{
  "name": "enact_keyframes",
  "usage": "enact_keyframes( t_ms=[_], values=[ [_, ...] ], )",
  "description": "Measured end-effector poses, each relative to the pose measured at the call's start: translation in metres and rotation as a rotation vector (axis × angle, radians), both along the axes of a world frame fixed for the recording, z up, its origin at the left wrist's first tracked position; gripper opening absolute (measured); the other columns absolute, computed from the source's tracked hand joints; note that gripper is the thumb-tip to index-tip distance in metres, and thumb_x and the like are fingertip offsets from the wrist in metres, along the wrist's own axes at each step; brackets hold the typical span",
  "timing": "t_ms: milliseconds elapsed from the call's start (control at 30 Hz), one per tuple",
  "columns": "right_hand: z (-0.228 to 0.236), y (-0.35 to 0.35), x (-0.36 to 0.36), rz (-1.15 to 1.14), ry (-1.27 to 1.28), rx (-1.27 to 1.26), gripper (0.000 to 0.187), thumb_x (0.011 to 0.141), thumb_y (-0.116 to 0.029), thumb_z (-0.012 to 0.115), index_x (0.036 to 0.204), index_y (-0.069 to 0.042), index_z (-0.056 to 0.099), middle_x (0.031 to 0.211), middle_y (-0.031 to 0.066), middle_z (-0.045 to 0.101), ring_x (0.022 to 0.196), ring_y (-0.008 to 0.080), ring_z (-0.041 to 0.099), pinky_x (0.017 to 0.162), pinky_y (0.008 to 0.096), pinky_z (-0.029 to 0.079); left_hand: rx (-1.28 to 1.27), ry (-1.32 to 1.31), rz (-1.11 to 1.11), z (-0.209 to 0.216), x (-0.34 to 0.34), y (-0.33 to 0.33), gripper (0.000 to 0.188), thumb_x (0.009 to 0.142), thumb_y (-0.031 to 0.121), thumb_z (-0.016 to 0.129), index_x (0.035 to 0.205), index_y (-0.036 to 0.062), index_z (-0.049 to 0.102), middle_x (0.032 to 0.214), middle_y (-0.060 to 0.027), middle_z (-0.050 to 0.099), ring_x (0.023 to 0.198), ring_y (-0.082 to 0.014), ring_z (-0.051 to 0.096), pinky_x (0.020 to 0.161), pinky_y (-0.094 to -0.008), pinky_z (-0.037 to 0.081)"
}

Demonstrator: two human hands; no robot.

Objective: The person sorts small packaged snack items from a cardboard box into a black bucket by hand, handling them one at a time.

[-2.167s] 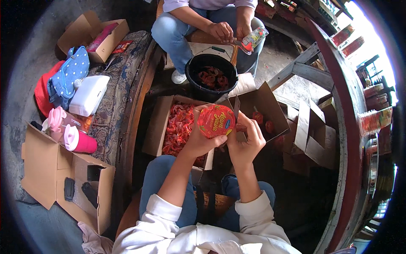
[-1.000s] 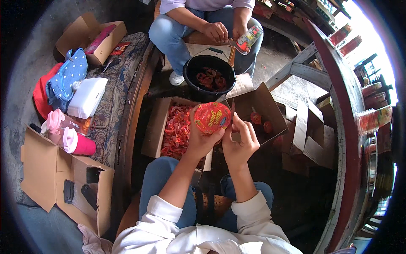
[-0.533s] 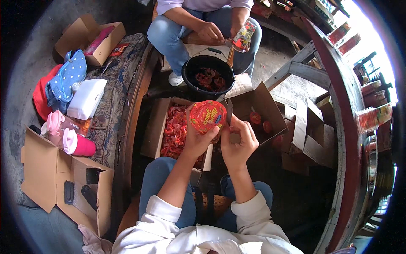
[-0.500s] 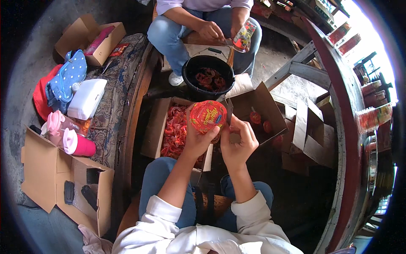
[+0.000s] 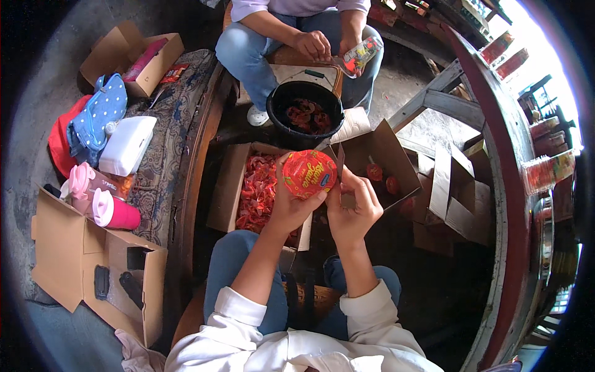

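— Left hand [image 5: 288, 208]: what is it holding?

— It is curling half closed around a round red container [image 5: 308, 176], printed top facing up, thumb pressing its near-right rim. Fingers and palm are hiding most of the sides. The right hand [image 5: 354, 209] is pinching a thin, dark, blade-like strip [image 5: 340, 162] upright at the container's right edge; whether the two are touching, I cannot tell.

— How is it probably handling?

— It is likely weighing little, its thin walls giving under a squeeze, its printed top feeling slick. The left side below the rim is looking like the better hold, away from the strip.

— Which edges are surrounding it?

— A carton [image 5: 221, 193] of red shreds [image 5: 253, 189] is sitting below left. To the right, a second carton [image 5: 400, 160] is raising its flaps. Far side, a black bucket [image 5: 299, 139] is standing before another person [image 5: 313, 44]. More room is seemingly lying near, above the knees [image 5: 238, 254].
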State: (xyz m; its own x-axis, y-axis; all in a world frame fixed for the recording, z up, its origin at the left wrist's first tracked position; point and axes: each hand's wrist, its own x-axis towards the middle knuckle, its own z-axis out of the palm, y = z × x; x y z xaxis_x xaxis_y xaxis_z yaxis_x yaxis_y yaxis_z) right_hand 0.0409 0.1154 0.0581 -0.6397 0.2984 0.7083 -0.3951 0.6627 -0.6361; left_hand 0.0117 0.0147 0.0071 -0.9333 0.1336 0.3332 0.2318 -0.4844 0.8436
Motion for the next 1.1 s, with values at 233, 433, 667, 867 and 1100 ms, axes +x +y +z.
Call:
enact_keyframes(
  t_ms=[233, 433, 667, 867, 1100],
  values=[
    [0.0042, 0.0029, 0.0015, 0.044, -0.041, -0.068, 0.031, 0.067, 0.010, 0.062, 0.096, 0.001, 0.064, 0.073, 0.0089, 0.061, 0.063, 0.0130, 0.060, 0.056, 0.0231, 0.049, -0.059, 0.040, -0.027, 0.0055, 0.0015, -0.0014, 0.077, 0.071, 0.005, 0.070, 0.129, 0.0048, 0.019, 0.119, -0.0106, 0.044, 0.110, -0.0174, 0.047, 0.094, -0.0333, 0.040],
    [0.0045, 0.0013, 0.0017, 0.029, -0.038, -0.135, 0.028, 0.068, 0.010, 0.062, 0.095, 0.001, 0.064, 0.073, 0.0082, 0.061, 0.063, 0.0123, 0.060, 0.056, 0.0222, 0.049, 0.024, -0.173, -0.059, -0.0019, 0.0029, -0.0014, 0.075, 0.073, 0.010, 0.069, 0.129, 0.0045, 0.019, 0.120, -0.0107, 0.043, 0.111, -0.0174, 0.047, 0.094, -0.0332, 0.040],
    [0.0019, -0.0032, 0.0026, 0.035, -0.013, -0.062, 0.029, 0.066, 0.010, 0.062, 0.094, 0.001, 0.064, 0.071, 0.0080, 0.060, 0.060, 0.0128, 0.059, 0.056, 0.0225, 0.048, 0.003, -0.142, -0.030, -0.0017, -0.0004, -0.0041, 0.075, 0.073, 0.009, 0.068, 0.130, 0.0050, 0.018, 0.119, -0.0102, 0.043, 0.111, -0.0175, 0.047, 0.095, -0.0334, 0.040],
    [0.0009, -0.0008, 0.0008, 0.035, -0.015, -0.098, 0.030, 0.066, 0.009, 0.062, 0.094, 0.000, 0.064, 0.073, 0.0088, 0.061, 0.062, 0.0139, 0.060, 0.057, 0.0233, 0.048, -0.039, -0.016, -0.022, -0.0028, 0.0014, -0.0020, 0.075, 0.073, 0.006, 0.067, 0.130, 0.0054, 0.018, 0.120, -0.0105, 0.042, 0.111, -0.0175, 0.046, 0.095, -0.0337, 0.039],
    [-0.0010, 0.0009, 0.0019, 0.016, -0.006, -0.090, 0.028, 0.066, 0.008, 0.063, 0.093, 0.001, 0.064, 0.073, 0.0097, 0.062, 0.062, 0.0145, 0.061, 0.057, 0.0240, 0.049, -0.004, -0.093, -0.054, 0.0008, 0.0012, -0.0014, 0.074, 0.074, 0.006, 0.065, 0.130, 0.0065, 0.017, 0.120, -0.0102, 0.043, 0.111, -0.0175, 0.047, 0.095, -0.0332, 0.040]
  ],
)
